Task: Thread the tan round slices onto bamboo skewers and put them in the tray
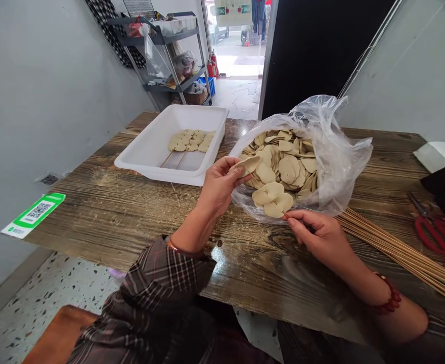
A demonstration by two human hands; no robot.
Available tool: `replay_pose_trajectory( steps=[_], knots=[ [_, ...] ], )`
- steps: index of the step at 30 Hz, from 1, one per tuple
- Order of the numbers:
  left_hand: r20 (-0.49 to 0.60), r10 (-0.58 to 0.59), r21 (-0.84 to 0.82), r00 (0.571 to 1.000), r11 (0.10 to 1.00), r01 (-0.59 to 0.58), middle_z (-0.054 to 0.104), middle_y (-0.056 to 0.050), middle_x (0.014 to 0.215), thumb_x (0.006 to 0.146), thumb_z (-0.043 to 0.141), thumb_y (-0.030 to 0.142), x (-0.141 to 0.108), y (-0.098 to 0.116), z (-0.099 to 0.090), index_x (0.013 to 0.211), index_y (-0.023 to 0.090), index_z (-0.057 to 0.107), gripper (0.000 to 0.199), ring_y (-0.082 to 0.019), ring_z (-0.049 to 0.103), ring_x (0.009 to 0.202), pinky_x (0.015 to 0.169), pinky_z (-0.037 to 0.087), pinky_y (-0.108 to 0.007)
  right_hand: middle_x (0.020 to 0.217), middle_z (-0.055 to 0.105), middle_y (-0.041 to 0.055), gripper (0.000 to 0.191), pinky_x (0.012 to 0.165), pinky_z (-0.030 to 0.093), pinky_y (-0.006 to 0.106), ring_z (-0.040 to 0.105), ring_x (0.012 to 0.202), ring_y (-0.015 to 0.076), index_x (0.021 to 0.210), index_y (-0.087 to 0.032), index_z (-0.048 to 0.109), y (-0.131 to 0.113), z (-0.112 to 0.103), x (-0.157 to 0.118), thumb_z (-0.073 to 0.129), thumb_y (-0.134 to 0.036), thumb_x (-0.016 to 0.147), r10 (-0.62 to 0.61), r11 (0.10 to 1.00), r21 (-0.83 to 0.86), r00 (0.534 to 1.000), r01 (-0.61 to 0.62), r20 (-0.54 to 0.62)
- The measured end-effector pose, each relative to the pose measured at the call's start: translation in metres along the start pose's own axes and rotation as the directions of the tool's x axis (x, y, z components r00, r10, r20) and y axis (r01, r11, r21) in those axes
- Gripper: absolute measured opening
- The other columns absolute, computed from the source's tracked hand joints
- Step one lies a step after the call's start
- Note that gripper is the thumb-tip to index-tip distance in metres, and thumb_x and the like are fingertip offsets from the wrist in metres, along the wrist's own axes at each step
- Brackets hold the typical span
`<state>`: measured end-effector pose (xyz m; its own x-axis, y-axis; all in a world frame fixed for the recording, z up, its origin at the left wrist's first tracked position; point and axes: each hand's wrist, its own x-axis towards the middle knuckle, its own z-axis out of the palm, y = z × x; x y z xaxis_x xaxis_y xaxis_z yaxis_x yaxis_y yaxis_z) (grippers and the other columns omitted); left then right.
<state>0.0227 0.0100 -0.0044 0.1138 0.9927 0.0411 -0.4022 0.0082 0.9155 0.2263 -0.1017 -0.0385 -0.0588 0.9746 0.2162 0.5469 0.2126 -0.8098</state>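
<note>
Between the fingers of my left hand (222, 184) is a pale beige, flat oval slice (248, 165), apparently some food. My right hand (317, 232) is closed on the end of a thin skewer, and threaded slices (272, 199) sit along it; most of the stick is hidden. Both hands are at the near side of a clear plastic bag (332, 172), opened wide and full of loose slices (288, 169) of the same kind. Right of the bag, beside my right wrist, lies a bundle of bare skewers (400, 247).
A white plastic tray (154, 174) at the back left holds several filled skewers (192, 140). Red-handled scissors (435, 235) lie at the right. A green QR-code card (35, 215) is at the wooden table's left edge. Behind stands a shelf cart (165, 38).
</note>
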Motion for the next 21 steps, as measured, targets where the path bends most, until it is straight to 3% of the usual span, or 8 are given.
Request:
replay_pose_trajectory(
  steps=[6,11,21],
  knots=[
    [0.008,-0.028,0.033,1.000,0.999,0.027,0.065,0.001,0.079,0.065,0.078,0.021,-0.0008,-0.0009,-0.0016,0.079,0.016,0.065,0.020,-0.010,0.063,0.075,0.075,0.055,-0.026,0.054,0.063,0.0001,0.027,0.053,0.046,0.025,0.058,0.049,0.0144,0.087,-0.016,0.076,0.0000,-0.0014,0.0012,0.053,-0.032,0.088,-0.016,0.999,-0.038,1.000,0.016,-0.013],
    [-0.007,0.017,0.075,1.000,0.997,-0.016,0.065,0.001,0.076,0.064,0.078,0.020,-0.0004,-0.0016,-0.0020,0.078,0.016,0.069,0.017,-0.007,0.058,0.068,0.065,0.049,-0.020,0.059,0.066,0.0014,0.027,0.053,0.047,0.025,0.060,0.051,0.0146,0.087,-0.016,0.075,-0.0007,-0.0014,0.0014,0.054,-0.032,0.088,-0.027,0.998,-0.052,0.999,0.025,-0.037],
    [0.005,-0.006,0.082,1.000,0.997,0.006,0.064,0.001,0.076,0.063,0.079,0.021,-0.0033,-0.0009,0.0019,0.077,0.015,0.068,0.019,-0.008,0.058,0.069,0.064,0.048,-0.021,0.055,0.065,0.0007,0.027,0.053,0.049,0.026,0.060,0.049,0.0149,0.090,-0.015,0.075,-0.0004,-0.0004,0.0002,0.054,-0.031,0.088,-0.033,0.998,-0.059,0.998,0.029,-0.057]
  ],
)
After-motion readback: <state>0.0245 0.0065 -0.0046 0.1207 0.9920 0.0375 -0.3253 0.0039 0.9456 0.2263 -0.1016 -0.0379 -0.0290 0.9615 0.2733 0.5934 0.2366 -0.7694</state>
